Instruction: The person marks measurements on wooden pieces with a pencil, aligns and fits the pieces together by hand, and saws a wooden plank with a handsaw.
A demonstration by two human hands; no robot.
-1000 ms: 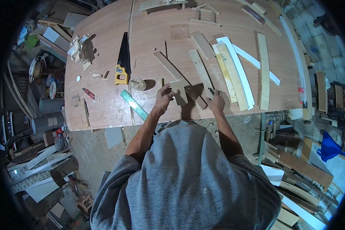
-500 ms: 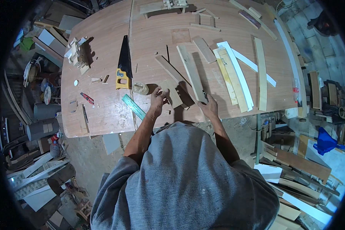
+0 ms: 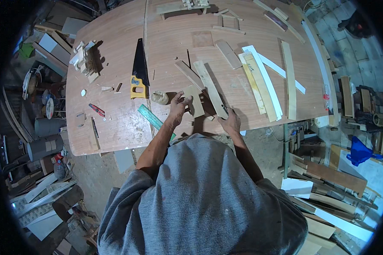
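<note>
My left hand (image 3: 178, 109) is closed on the left edge of a short, flat wooden board (image 3: 195, 101) near the front of the table. My right hand (image 3: 230, 123) grips the near end of a long pale wooden strip (image 3: 209, 83), which slants away from me. A small dark object (image 3: 224, 109) shows by the fingers of that hand; I cannot make out its kind. A narrower wooden stick (image 3: 188, 73) lies between the two pieces, partly hidden by them. Just left of my left hand stand a small pale jar (image 3: 159, 97) and a green strip (image 3: 150, 116).
A handsaw (image 3: 139, 70) with a yellow handle lies left of the jar. A red utility knife (image 3: 97, 110) and a wooden model (image 3: 86, 61) are farther left. Several pale planks (image 3: 259, 85) lie to the right, and a plastic bottle (image 3: 326, 97) stands by the right edge.
The long strip's far end has come nearer to me, and the strip has shifted slightly left. My left hand and the short board have moved a little to the right.
</note>
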